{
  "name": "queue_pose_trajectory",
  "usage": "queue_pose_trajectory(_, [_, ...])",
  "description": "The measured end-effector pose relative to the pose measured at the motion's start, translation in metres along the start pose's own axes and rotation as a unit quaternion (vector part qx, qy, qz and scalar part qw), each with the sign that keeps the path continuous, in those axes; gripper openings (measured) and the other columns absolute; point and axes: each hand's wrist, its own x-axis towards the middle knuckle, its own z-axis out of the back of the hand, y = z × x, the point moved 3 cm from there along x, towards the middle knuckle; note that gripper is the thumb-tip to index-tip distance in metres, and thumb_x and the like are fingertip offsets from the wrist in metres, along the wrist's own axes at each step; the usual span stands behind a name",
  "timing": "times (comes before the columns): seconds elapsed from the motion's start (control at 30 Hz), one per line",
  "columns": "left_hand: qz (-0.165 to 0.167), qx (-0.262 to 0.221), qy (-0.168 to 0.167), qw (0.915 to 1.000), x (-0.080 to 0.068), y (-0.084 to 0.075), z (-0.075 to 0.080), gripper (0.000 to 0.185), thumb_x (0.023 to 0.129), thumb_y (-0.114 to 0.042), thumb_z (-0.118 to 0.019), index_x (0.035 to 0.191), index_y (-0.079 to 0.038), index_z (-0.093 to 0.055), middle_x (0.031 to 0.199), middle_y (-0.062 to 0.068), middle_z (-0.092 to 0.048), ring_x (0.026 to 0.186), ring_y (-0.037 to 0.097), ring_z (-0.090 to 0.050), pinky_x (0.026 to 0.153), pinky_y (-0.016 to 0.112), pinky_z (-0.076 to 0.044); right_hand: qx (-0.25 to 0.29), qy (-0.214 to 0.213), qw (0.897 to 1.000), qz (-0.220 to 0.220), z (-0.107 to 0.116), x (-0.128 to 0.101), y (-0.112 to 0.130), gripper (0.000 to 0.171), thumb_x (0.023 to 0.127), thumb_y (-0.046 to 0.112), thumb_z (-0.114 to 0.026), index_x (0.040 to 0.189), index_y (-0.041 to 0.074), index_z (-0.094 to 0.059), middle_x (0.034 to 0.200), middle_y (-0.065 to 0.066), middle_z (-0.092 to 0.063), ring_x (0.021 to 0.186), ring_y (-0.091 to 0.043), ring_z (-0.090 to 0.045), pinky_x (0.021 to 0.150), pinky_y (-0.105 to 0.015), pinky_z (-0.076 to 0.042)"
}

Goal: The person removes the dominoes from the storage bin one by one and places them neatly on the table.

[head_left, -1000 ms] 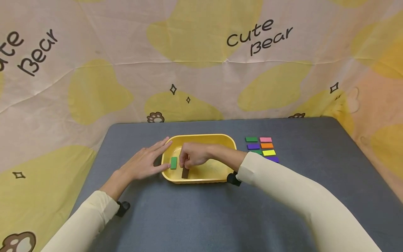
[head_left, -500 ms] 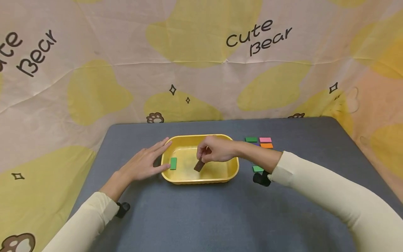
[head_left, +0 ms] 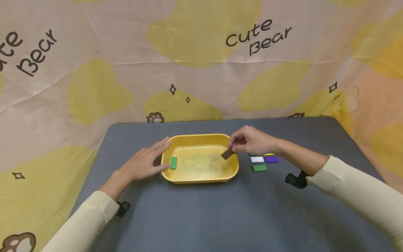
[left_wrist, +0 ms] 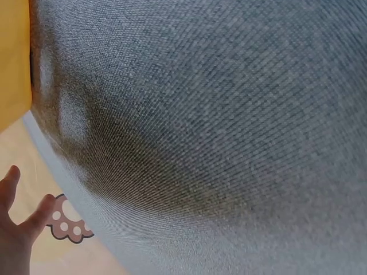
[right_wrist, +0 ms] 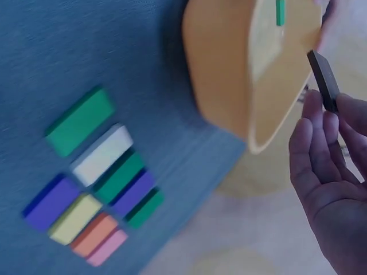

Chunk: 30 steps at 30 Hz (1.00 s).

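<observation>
A yellow plastic tray stands on the grey table, with one green block lying on its floor at the left end. My left hand rests at the tray's left rim, fingers stretched out and thumb near the green block. Over the right rim, my right hand pinches a dark brown block by one end, held tilted above the tray. In the right wrist view the thumb and fingertips grip this brown block. The left wrist view has only part of the left hand and the tray's side.
Right of the tray, several flat blocks lie in two rows on the table, among them a white block, a yellow block, an orange block and a pink block. A printed cloth hangs behind.
My right hand has lifted the brown block from the tray's left part and carried it right, to the right rim. The left hand and the tray have stayed put.
</observation>
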Motion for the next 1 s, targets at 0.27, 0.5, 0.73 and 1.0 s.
queue_pose_trajectory(0.27, [-0.007, 0.006, -0.002, 1.0000, 0.001, 0.000, 0.000, 0.082, 0.094, -0.055, -0.058, 0.160, -0.022, -0.022, 0.165, 0.003, -0.021, 0.142, 0.034, -0.039, 0.101, 0.070, -0.034, 0.020, -0.049, 0.998, -0.030, 0.019, -0.035, -0.029, 0.010, 0.094, 0.000, -0.064, 0.102, 0.000, -0.070, 0.099, -0.011, -0.069, 0.088, -0.022, -0.070, 0.078, -0.033, -0.057])
queue_pose_trajectory(0.5, [-0.004, 0.008, 0.001, 1.0000, 0.001, -0.001, 0.001, 0.082, 0.095, -0.054, -0.059, 0.160, -0.022, -0.022, 0.165, 0.004, -0.021, 0.141, 0.034, -0.040, 0.102, 0.070, -0.033, 0.012, -0.079, 0.995, -0.064, 0.027, -0.063, -0.055, 0.011, 0.094, 0.002, -0.065, 0.104, -0.002, -0.069, 0.099, -0.011, -0.069, 0.092, -0.026, -0.068, 0.078, -0.029, -0.056])
queue_pose_trajectory(0.73, [-0.004, 0.006, 0.007, 1.0000, 0.000, 0.000, -0.001, 0.082, 0.095, -0.056, -0.058, 0.160, -0.022, -0.022, 0.165, 0.004, -0.020, 0.141, 0.034, -0.040, 0.101, 0.070, -0.033, 0.020, -0.075, 0.991, -0.110, 0.022, -0.086, -0.091, 0.014, 0.095, 0.006, -0.066, 0.107, -0.002, -0.067, 0.098, -0.009, -0.069, 0.090, -0.024, -0.067, 0.080, -0.029, -0.055])
queue_pose_trajectory(1.0, [-0.004, 0.006, 0.002, 1.0000, 0.000, 0.000, -0.001, 0.083, 0.094, -0.056, -0.058, 0.160, -0.021, -0.023, 0.165, 0.005, -0.021, 0.140, 0.036, -0.041, 0.100, 0.074, -0.031, 0.049, -0.069, 0.986, -0.142, 0.014, -0.108, -0.118, 0.020, 0.095, 0.006, -0.065, 0.111, -0.006, -0.066, 0.101, -0.012, -0.069, 0.087, -0.020, -0.068, 0.080, -0.023, -0.054])
